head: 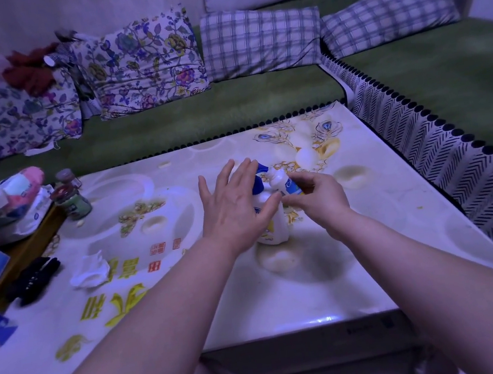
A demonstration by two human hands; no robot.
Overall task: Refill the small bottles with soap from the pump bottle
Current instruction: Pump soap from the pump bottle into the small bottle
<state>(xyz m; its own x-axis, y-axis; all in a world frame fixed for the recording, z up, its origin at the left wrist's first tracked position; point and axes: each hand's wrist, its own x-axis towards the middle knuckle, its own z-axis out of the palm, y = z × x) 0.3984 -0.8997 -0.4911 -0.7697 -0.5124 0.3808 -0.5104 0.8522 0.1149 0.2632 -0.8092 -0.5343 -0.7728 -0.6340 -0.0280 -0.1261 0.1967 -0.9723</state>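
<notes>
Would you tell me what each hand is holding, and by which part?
The right hand grips the small bottle round its lower body. The left hand holds nothing; its straight fingers lie over the top of the pump bottle.

- The room was dim; a blue-violet cast lay over everything and muted the colours
- A pale glare streaked the table (376, 263) at its near edge; a soft shadow pooled in front of the pump bottle (276, 230)
- Wide-angle bending curved the sofa (228, 110) and the table's sides toward the corners
- The bottom strip was dark and smeared; fine detail looked soft
</notes>
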